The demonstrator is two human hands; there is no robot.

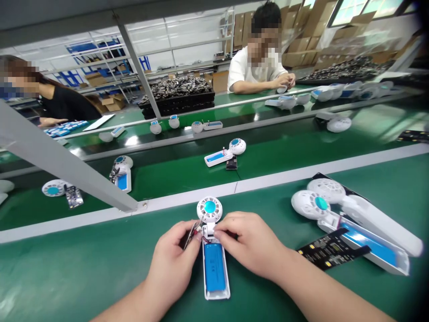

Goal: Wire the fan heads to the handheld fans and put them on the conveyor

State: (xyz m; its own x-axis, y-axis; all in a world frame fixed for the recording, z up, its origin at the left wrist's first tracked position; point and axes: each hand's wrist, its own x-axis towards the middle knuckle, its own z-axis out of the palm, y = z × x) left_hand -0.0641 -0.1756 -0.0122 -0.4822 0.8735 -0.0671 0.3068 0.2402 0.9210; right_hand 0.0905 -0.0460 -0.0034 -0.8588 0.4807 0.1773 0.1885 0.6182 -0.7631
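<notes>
1. Bright workroom, with a green counter (100, 273) in front; its far edge is a pale rail (174, 200), and its near edge is out of view.
2. Left hand (174, 261): thumb and fingers are closed on a small board (191, 233); it is tilted, just left of the neck (209, 229) of the fan.
3. Right hand (254, 243): thumb and first finger are pinched together on the right side of that white neck.
4. Between the hands is the fan; its round head (209, 208) is near the far edge, and its open handle (217, 296) points to the near edge; a blue battery (215, 268) lies in the handle, with thin wires (206, 240) above it.
5. My guess is that the step in hand is setting the neck and wires straight; the small board is not in the handle; the next move seems to call for soft, tiny pushes, with the small board kept close so no wire gets tugged.
6. Toward the counter's right side lie a second fan (311, 205), a black board (335, 246) and a white handle cover (385, 223).
7. Past the rail, more fans (217, 156) lie on a green belt (167, 172); two people, one in a white shirt (237, 74), one in a black top (67, 105), sit beyond.
</notes>
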